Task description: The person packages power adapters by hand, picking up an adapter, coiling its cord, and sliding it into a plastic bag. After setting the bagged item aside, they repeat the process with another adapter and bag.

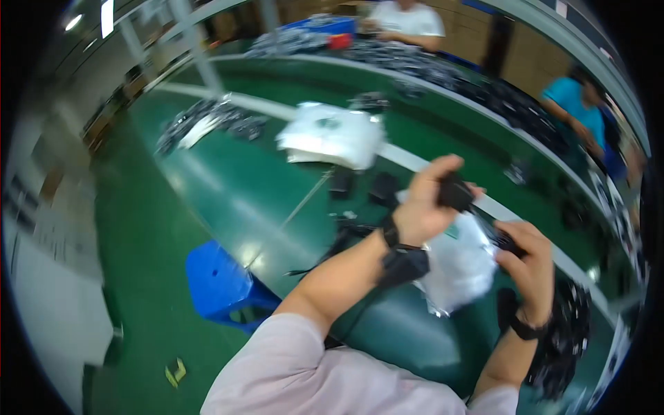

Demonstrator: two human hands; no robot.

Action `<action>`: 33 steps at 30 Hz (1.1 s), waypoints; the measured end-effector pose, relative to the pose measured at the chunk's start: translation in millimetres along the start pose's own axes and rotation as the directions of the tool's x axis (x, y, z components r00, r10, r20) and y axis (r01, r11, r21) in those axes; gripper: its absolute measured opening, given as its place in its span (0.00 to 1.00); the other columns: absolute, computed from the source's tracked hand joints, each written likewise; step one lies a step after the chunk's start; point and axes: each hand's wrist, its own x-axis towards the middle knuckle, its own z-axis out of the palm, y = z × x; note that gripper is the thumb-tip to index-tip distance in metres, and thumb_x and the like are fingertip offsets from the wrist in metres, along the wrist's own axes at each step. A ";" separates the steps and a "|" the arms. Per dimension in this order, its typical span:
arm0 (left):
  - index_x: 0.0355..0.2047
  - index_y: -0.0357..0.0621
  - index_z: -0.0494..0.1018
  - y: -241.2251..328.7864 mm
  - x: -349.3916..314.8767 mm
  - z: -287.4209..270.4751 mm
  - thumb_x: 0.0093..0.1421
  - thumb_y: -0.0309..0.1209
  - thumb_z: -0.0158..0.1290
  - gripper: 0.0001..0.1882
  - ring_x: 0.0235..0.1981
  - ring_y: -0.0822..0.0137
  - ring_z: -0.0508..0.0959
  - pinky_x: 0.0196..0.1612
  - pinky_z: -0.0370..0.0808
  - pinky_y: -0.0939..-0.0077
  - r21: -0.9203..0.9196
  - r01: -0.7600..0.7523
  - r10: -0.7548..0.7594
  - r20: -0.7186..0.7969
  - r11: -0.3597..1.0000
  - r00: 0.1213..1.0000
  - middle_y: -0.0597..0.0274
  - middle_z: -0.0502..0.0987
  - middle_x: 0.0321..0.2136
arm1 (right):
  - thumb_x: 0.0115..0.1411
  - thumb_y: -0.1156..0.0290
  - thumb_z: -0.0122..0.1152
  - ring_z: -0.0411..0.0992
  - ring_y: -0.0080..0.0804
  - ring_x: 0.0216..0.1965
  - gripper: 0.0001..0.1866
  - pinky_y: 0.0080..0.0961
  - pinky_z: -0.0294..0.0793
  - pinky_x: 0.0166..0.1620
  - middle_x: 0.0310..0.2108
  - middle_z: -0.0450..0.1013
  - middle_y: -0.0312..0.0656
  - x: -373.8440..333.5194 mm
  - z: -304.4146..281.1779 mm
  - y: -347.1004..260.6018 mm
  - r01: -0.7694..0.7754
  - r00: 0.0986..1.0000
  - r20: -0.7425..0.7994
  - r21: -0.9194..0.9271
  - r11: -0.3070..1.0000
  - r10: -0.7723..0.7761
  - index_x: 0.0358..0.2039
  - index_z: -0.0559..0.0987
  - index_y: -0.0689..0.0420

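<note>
My left hand (423, 205) is closed around a black power adapter (455, 192), raised above the green worktop. To its right, my right hand (531, 261) has its fingers closed on a black cable (503, 238), blurred by motion. The cable seems to run toward the adapter, but the join is not clear. Below both hands lies a stack of clear plastic bags (460, 270). Two more black adapters (341, 182) rest on the worktop left of my left hand. A black block (404, 267) shows beside my left wrist, partly behind the forearm.
A heap of black bagged cables (564, 339) lies right of my right forearm. Farther off are a white bag stack (332, 135) and a pile of bagged cables (207, 124). A blue stool (218, 280) stands at the left edge. Two people work across the line.
</note>
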 end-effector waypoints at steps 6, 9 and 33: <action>0.37 0.43 0.64 16.6 2.2 30.0 0.50 0.22 0.53 0.13 0.43 0.46 0.72 0.45 0.73 0.56 -0.280 0.357 -0.363 0.034 0.891 0.931 0.47 0.68 0.44 | 0.52 0.77 0.51 0.63 0.16 0.21 0.20 0.14 0.61 0.25 0.22 0.65 0.30 -4.2 -2.6 16.7 -0.384 0.885 -0.149 0.305 0.872 0.442 0.48 0.72 0.60; 0.41 0.45 0.62 26.8 -14.8 24.3 0.48 0.16 0.49 0.20 0.45 0.46 0.71 0.46 0.72 0.58 -0.105 0.373 -0.358 0.138 0.922 0.924 0.45 0.64 0.49 | 0.55 0.77 0.48 0.61 0.14 0.21 0.21 0.11 0.60 0.25 0.24 0.64 0.29 16.0 19.3 24.8 -0.362 0.867 -0.227 0.324 0.874 0.443 0.51 0.70 0.59; 0.43 0.46 0.56 -22.1 -12.6 27.1 0.50 0.19 0.54 0.23 0.32 0.73 0.73 0.35 0.75 0.77 0.509 -0.048 -0.049 0.176 0.860 0.983 0.61 0.70 0.34 | 0.55 0.84 0.48 0.65 0.19 0.40 0.25 0.14 0.66 0.42 0.43 0.66 0.39 1.1 36.8 40.4 -0.056 0.979 -0.133 0.556 0.829 0.155 0.56 0.63 0.61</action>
